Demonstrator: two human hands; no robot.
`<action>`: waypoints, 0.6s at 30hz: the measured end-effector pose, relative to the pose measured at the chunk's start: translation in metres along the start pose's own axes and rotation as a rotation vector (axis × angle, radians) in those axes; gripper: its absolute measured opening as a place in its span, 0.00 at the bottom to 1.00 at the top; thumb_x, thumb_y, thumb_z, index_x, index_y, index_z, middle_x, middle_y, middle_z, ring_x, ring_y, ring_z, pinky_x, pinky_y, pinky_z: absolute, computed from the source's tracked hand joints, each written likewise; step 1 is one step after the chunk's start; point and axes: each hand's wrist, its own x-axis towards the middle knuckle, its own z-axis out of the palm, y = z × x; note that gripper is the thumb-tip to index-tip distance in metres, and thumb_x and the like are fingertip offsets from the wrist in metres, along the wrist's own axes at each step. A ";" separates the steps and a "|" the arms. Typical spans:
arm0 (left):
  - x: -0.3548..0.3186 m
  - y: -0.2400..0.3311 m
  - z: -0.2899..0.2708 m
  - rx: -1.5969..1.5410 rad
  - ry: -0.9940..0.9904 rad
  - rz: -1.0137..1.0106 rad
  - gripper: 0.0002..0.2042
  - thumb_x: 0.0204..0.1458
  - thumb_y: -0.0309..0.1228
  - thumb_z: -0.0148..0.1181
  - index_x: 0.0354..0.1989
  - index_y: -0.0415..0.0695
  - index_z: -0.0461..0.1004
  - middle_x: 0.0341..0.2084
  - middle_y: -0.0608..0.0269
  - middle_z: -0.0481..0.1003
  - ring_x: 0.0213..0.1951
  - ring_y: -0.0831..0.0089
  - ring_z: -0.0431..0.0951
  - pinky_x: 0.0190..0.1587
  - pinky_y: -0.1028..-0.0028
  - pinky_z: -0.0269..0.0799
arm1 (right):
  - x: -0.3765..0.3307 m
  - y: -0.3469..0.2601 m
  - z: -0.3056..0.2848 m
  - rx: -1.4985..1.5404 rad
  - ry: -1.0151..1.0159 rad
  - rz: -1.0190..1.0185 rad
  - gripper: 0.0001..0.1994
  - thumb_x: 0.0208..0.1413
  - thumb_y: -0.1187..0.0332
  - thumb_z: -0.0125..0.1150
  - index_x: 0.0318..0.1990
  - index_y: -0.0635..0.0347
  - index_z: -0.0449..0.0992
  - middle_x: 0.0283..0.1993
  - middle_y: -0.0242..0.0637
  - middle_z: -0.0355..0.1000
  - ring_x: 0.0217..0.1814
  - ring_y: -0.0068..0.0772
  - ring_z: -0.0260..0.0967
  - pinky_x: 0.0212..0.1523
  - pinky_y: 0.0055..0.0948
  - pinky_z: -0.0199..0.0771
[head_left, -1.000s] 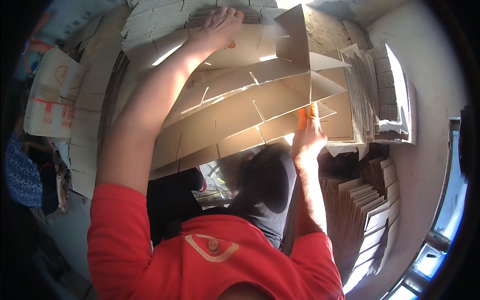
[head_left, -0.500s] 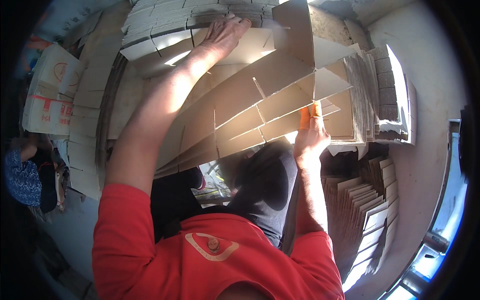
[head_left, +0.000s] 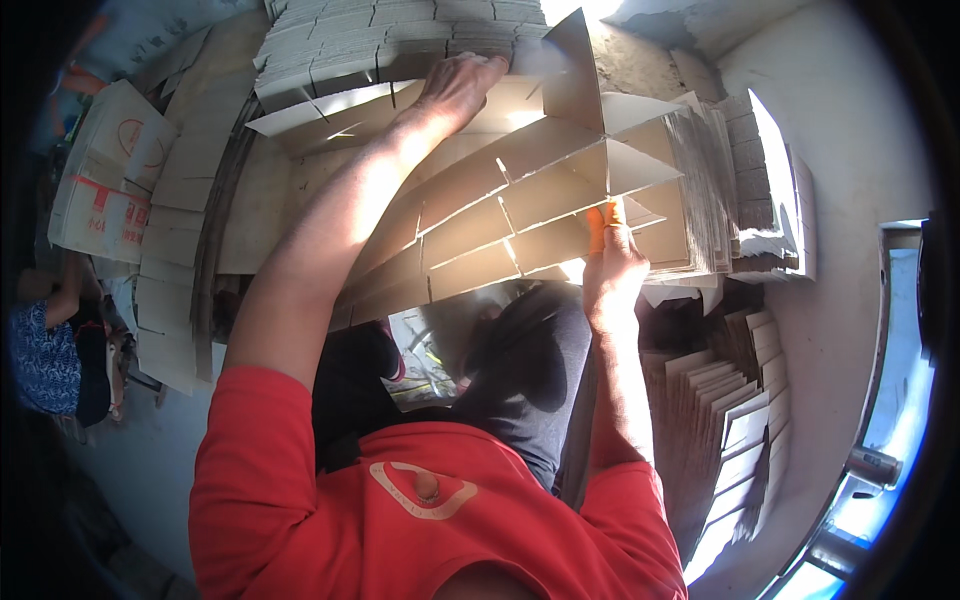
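Observation:
My right hand point(head_left: 613, 262), with orange covers on its fingers, grips several slotted cardboard divider strips point(head_left: 470, 235). They fan out to the left across my lap, and an upright cardboard piece point(head_left: 577, 85) crosses them at their right end. Farther off, my left hand point(head_left: 462, 92) is closed at the upper edge of another slotted cardboard strip point(head_left: 365, 118), which lies crosswise in front of the far stack. My left fingertips are partly hidden behind the hand.
A tall stack of slotted cardboard strips point(head_left: 345, 45) stands at the back. More cardboard stacks rise on the right point(head_left: 700, 190) and lower right point(head_left: 715, 410). At the left are a printed carton point(head_left: 105, 210) and a person in a patterned blue garment point(head_left: 45, 350).
My left hand has come slightly nearer with the crosswise strip, which now sits a little apart from the far stack. The strips at my right hand have spread wider. The whole view has shifted slightly.

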 end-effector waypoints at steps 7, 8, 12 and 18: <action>-0.004 0.002 -0.009 -0.016 -0.005 -0.042 0.13 0.40 0.14 0.48 0.35 0.43 0.69 0.24 0.47 0.73 0.35 0.50 0.75 0.35 0.56 0.72 | -0.005 -0.001 -0.004 0.064 0.135 -0.143 0.11 0.56 0.72 0.57 0.45 0.67 0.74 0.31 0.52 0.73 0.26 0.44 0.72 0.29 0.27 0.71; -0.006 0.008 -0.012 -0.028 -0.033 -0.063 0.13 0.40 0.14 0.48 0.34 0.43 0.69 0.25 0.47 0.73 0.34 0.49 0.75 0.34 0.56 0.72 | -0.005 -0.004 -0.005 0.038 0.083 -0.092 0.11 0.56 0.73 0.57 0.44 0.68 0.73 0.30 0.53 0.72 0.25 0.45 0.71 0.28 0.28 0.70; -0.016 0.022 -0.017 -0.138 -0.061 -0.083 0.10 0.40 0.13 0.47 0.30 0.40 0.66 0.25 0.47 0.72 0.31 0.48 0.74 0.31 0.56 0.68 | -0.004 0.018 0.008 -0.008 -0.023 -0.192 0.11 0.57 0.75 0.51 0.47 0.67 0.70 0.28 0.50 0.71 0.23 0.47 0.71 0.23 0.35 0.69; -0.027 0.023 -0.016 -0.237 -0.141 -0.026 0.11 0.40 0.12 0.47 0.32 0.39 0.68 0.26 0.45 0.72 0.31 0.47 0.74 0.32 0.57 0.68 | 0.006 0.019 0.015 -0.166 -0.120 -0.224 0.09 0.56 0.73 0.53 0.42 0.69 0.72 0.21 0.54 0.70 0.24 0.51 0.72 0.25 0.38 0.71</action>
